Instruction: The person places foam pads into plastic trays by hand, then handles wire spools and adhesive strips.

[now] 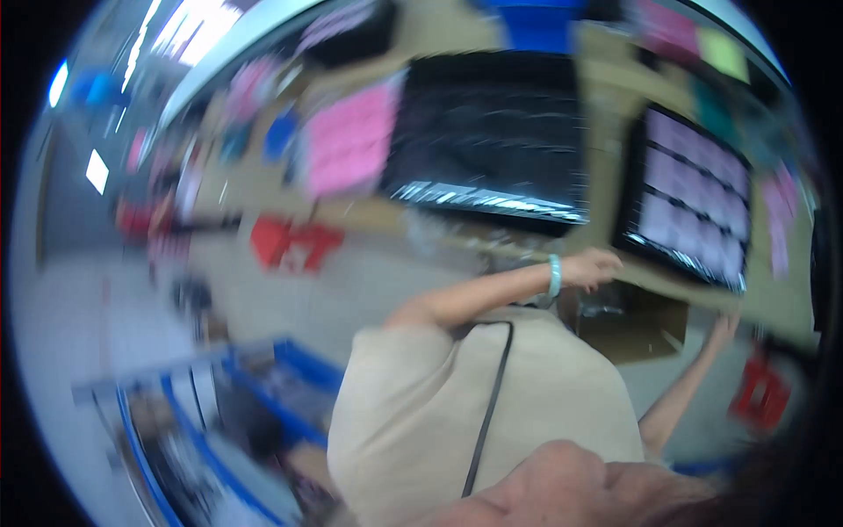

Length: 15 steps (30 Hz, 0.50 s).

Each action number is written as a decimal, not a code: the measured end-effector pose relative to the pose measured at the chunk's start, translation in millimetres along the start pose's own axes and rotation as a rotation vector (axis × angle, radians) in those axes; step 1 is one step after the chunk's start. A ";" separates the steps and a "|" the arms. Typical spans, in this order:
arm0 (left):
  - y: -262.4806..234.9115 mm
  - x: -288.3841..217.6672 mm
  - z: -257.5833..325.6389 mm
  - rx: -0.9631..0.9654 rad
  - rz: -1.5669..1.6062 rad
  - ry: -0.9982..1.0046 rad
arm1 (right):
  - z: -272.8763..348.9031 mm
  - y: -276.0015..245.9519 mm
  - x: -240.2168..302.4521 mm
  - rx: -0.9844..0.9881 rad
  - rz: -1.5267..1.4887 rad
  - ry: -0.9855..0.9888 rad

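Observation:
My left hand (593,270), with a pale turquoise bracelet (555,275) at its wrist, is over the front edge of the table. Its fingers are loosely bent and apart, and I see nothing in them. It lies between a large black tray with compartments (492,132) and a smaller black tray holding rows of lilac pieces (694,189). My right hand (725,327) is at the table edge just below the lilac tray. Motion smears its fingers, so what they hold, if anything, does not show.
Pink pieces (351,140) lie left of the large tray, and pink strips (779,220) at the right. A cardboard box (637,325) stands below the table edge. Red stools (294,241) are on the floor. A blue-framed rack (202,430) is at lower left. Another person (149,215) is at far left.

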<state>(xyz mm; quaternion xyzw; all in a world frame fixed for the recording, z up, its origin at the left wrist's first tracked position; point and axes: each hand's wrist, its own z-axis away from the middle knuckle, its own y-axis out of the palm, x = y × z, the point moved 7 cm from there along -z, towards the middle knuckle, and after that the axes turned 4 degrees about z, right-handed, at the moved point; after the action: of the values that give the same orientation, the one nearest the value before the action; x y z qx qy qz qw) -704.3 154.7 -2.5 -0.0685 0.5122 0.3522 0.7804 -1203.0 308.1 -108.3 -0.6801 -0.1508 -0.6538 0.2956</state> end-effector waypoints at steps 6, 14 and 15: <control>-119.3 -83.9 238.1 -0.127 -0.189 0.417 | 83.1 30.9 -59.5 -0.041 0.100 0.354; -438.8 88.4 471.4 -1.411 0.068 0.048 | 117.3 70.0 47.1 -0.433 0.040 0.102; -466.5 103.1 486.1 -1.388 0.059 0.035 | 121.6 97.9 69.4 -0.484 0.033 0.049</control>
<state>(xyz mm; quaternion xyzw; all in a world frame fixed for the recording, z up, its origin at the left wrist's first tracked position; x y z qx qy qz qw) -26.6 85.1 18.2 -0.5434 0.1825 0.6184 0.5376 -1040.9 292.1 -56.8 -0.7174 0.0284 -0.6822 0.1382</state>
